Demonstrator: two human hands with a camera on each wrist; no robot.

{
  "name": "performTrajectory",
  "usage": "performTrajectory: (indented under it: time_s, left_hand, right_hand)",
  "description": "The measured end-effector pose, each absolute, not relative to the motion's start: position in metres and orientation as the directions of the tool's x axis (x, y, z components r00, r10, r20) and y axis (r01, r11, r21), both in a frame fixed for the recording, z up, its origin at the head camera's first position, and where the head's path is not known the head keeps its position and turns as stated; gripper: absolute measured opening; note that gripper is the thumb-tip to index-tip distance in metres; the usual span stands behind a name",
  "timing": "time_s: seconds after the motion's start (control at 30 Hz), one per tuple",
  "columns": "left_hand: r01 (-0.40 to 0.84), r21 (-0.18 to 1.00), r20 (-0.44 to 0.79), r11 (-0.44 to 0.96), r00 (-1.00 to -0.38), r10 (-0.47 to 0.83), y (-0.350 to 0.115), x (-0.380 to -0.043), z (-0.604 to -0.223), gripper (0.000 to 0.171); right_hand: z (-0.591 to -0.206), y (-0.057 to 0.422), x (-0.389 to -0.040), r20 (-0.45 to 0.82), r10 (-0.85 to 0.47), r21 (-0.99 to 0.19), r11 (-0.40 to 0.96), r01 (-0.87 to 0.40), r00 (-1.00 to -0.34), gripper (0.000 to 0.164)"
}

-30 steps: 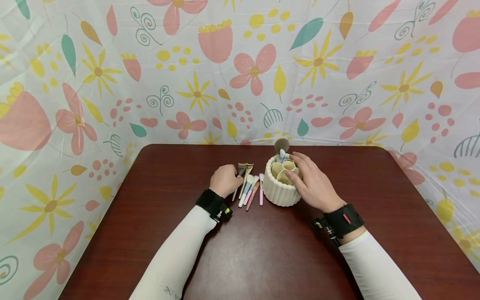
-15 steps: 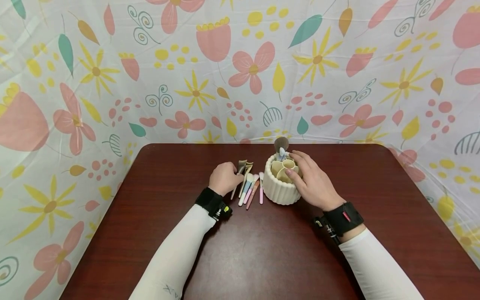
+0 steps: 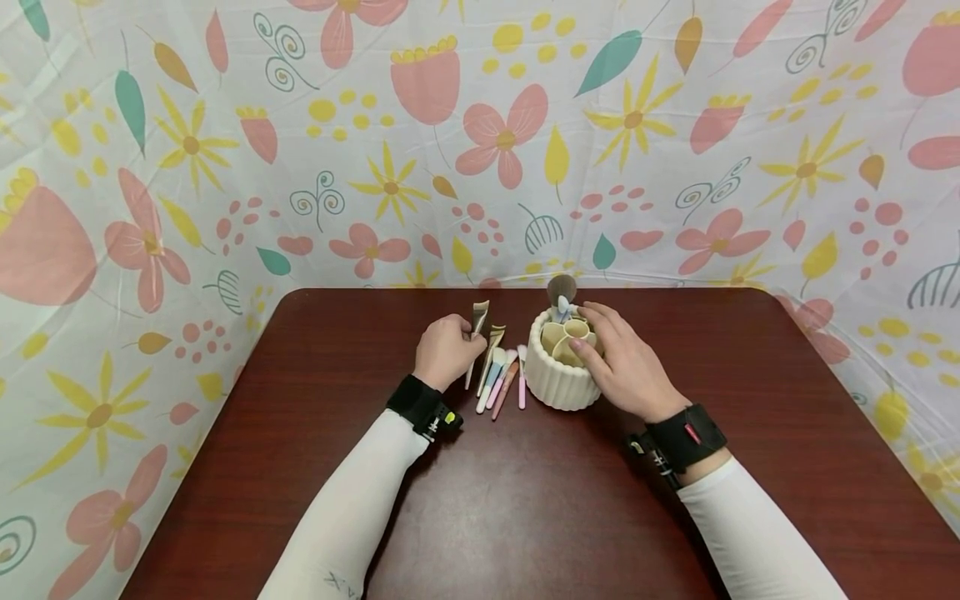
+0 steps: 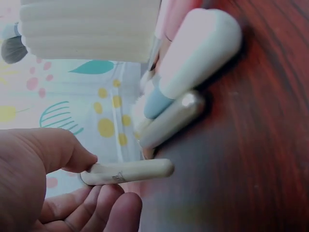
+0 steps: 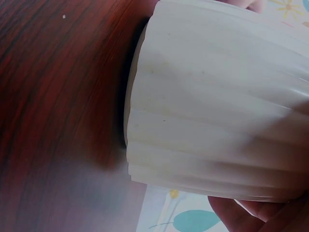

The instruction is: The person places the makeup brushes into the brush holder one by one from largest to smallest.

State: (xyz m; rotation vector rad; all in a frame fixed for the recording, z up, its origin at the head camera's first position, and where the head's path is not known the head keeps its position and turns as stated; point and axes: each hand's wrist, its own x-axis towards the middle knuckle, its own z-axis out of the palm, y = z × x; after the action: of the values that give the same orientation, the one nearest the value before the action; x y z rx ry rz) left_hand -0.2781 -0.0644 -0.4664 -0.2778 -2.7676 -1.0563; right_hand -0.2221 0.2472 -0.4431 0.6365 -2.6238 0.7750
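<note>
My left hand [image 3: 444,350] pinches a makeup brush [image 3: 479,315] with a pale handle between thumb and fingers. In the left wrist view its handle [image 4: 130,171] sticks out past the fingertips, apart from the other brushes. My right hand [image 3: 630,362] holds the cream ribbed brush holder [image 3: 562,385] by its right side, with the thumb over the divided top. The holder's wall [image 5: 217,96] fills most of the right wrist view. A large fluffy brush [image 3: 561,288] and a smaller pale-tipped one stand in the holder's back compartment.
Several makeup brushes lie between the left hand and the holder: one with a fan-shaped tip [image 3: 496,335], a white and blue one [image 3: 491,379], a brown-pink one [image 3: 506,392] and a pink one [image 3: 522,387]. Behind the dark wood table [image 3: 555,500] hangs a floral cloth [image 3: 480,150].
My left hand has lifted the pinched brush and shifted it slightly up and left, away from the fan-tipped brush beside it. The right hand and holder stay in place.
</note>
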Motion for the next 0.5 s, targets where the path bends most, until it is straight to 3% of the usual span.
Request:
performTrajectory:
  time_s: [0.5]
  left_hand:
    - [0.336,0.683,0.348,0.648,-0.930,0.115,-0.059,-0.271,-0.447,0.022]
  right_hand:
    - [-0.443,0.247,-0.222,0.430,-0.319,-0.428,0.752,-0.502,-0.844,0.058]
